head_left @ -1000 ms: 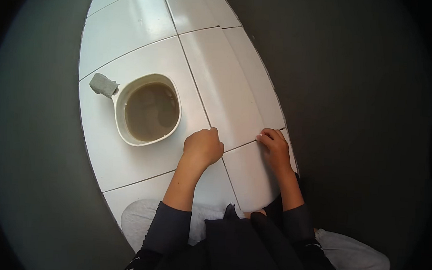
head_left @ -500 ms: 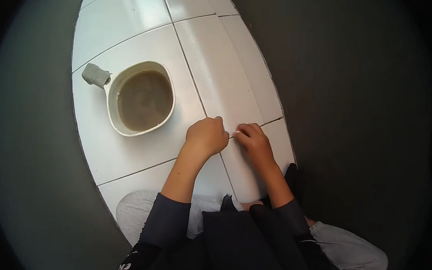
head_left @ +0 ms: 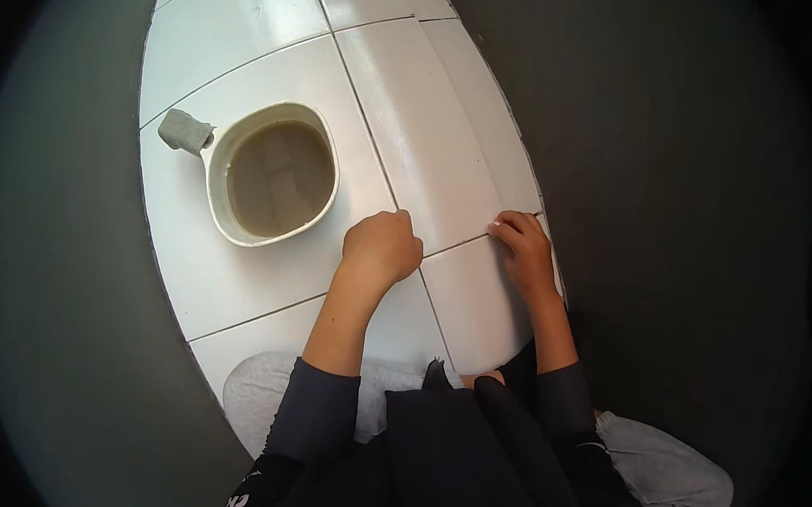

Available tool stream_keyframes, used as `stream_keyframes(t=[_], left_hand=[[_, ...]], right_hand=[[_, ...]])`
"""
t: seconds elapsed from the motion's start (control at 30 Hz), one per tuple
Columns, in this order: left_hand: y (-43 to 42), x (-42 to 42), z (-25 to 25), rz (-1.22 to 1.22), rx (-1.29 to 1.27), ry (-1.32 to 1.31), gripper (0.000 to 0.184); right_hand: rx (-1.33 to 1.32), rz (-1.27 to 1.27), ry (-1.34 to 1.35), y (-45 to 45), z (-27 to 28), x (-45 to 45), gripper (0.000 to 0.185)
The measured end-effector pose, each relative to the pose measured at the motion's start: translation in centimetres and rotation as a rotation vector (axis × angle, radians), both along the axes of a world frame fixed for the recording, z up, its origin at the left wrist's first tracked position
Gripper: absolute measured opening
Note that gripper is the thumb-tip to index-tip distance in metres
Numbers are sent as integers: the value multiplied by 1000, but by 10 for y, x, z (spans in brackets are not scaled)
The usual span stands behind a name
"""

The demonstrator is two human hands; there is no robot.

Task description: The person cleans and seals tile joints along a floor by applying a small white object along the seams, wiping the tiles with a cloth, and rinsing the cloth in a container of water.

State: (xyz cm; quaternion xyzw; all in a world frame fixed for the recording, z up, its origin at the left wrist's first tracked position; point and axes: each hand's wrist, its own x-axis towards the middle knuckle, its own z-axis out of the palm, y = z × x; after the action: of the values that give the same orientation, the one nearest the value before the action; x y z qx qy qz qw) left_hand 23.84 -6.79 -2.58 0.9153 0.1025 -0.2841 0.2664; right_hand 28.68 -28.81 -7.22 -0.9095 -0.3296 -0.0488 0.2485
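My left hand (head_left: 383, 245) is closed in a fist with its knuckles up, low over the white tiles beside a grout line. What it holds, if anything, is hidden under the fingers. To its right, my right hand (head_left: 523, 248) has thumb and fingers pinched together above the cross grout line. A tiny white piece (head_left: 495, 226) shows at those fingertips, too small to name. Ahead and to the left of my left hand stands a white water dipper (head_left: 336, 181), holding murky brownish water (head_left: 281, 178). A damp-looking grey cloth (head_left: 185, 132) lies over its handle.
White tiles (head_left: 248, 287) with dark grout lines make up the raised surface under my hands. Dark grey floor (head_left: 684, 195) lies on both sides of it. My legs in light grey trousers (head_left: 261, 393) are folded at the near edge.
My right hand has moved right and slightly forward, away from my left hand, still pinched. My left hand stays nearly in place. The dipper shifts only slightly with the view.
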Motion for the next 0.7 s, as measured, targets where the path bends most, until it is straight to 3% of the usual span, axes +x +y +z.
stream_keyframes(t=[0.17, 0.33, 0.5, 0.7], left_hand=[[-10, 7, 17, 18, -49, -18, 25], [2, 2, 10, 27, -50, 24, 26], [-10, 8, 16, 7, -47, -9, 27], [0, 0, 8, 34, -21, 6, 27]], right_hand=[[19, 167, 10, 29, 1, -23, 21], [-17, 10, 1, -6, 0, 4, 24], [0, 170, -4, 26, 0, -21, 22], [-5, -19, 6, -10, -4, 5, 25]])
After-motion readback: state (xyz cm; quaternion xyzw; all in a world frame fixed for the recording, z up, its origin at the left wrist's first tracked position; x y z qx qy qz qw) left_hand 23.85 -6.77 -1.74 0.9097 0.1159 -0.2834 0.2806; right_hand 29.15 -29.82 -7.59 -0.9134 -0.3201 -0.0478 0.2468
